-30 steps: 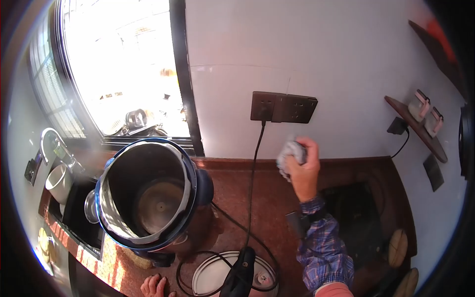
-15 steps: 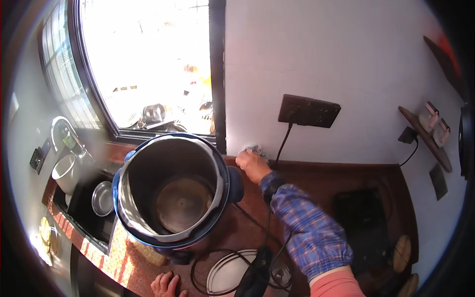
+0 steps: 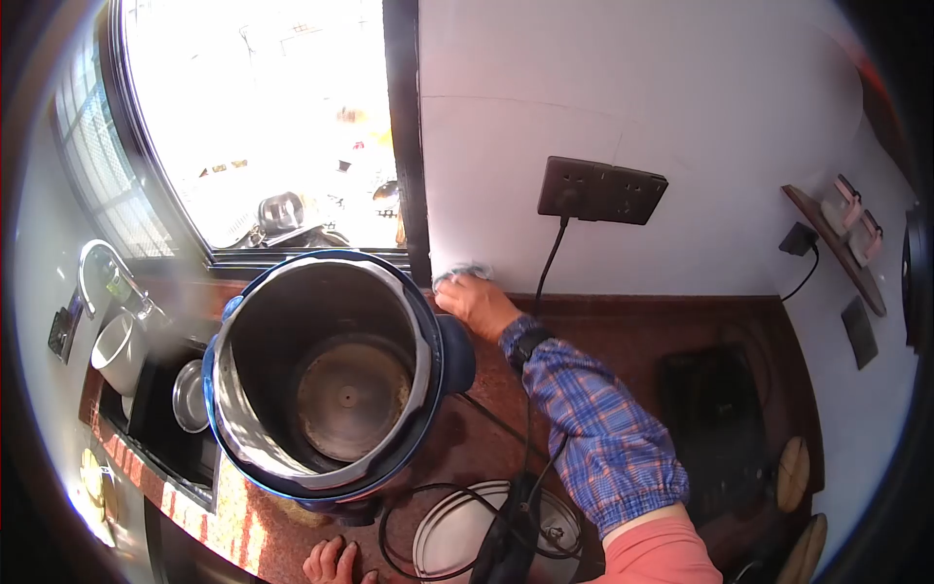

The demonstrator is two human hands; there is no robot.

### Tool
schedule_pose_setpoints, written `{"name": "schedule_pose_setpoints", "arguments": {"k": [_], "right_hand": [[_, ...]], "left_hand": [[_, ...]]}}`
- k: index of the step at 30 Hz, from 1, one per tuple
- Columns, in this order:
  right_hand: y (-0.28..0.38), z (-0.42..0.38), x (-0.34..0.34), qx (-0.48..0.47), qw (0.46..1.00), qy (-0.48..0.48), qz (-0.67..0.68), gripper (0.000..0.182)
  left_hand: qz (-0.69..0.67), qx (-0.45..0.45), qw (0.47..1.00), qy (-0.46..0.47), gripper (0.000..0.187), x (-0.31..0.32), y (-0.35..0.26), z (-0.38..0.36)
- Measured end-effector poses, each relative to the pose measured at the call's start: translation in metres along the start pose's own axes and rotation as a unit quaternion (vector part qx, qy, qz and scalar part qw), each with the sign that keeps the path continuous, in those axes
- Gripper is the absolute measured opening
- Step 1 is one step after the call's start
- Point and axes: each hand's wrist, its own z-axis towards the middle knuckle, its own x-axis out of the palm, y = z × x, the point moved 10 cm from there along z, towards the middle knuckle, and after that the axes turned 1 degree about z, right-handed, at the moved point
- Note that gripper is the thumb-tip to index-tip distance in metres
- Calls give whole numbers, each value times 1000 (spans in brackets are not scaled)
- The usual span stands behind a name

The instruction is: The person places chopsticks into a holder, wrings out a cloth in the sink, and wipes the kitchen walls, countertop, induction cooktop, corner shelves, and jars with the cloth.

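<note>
My right hand (image 3: pixel 479 308), in a blue plaid sleeve cover, presses a crumpled greyish cloth (image 3: pixel 467 271) against the foot of the white wall (image 3: pixel 506 195), just right of the window frame. Its fingers are closed over the cloth. Beside it stands a blue electric pressure cooker (image 3: pixel 443 360) without a lid, its dark inside and round metal bottom plate showing. Only the fingers of my left hand (image 3: pixel 331 562) show at the bottom edge. They lie apart on the reddish counter (image 3: pixel 282 540), in front of the cooker, holding nothing visible.
A black cord crosses a round metal lid (image 3: pixel 452 535) and a black power strip (image 3: pixel 506 535). A wall socket (image 3: pixel 603 191) has a plug in it. At left are a sink (image 3: pixel 199 467), a metal bowl (image 3: pixel 191 397) and a tap (image 3: pixel 97 258). A dark cooktop (image 3: pixel 715 419) sits at right.
My right hand and the cloth have shifted left along the wall's foot, toward the window corner. The view has tilted slightly. My left hand stays on the counter.
</note>
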Motion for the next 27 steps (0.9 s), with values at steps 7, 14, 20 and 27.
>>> {"name": "schedule_pose_setpoints", "arguments": {"k": [7,14,20,27], "right_hand": [[-22,-23,29,192,970,17,150,17],[-24,-64,32,247,933,3,262,24],[-53,-129,-185,358,888,-271,104,33],[-94,-139,-126,271,949,-144,65,26]], "left_hand": [[-3,-4,1000,0,56,-4,-2,0],[-1,7,1000,-23,56,-2,1,-5],[-2,-10,1000,5,56,-3,-2,-5],[8,26,1000,-3,53,-2,-15,-1]]}}
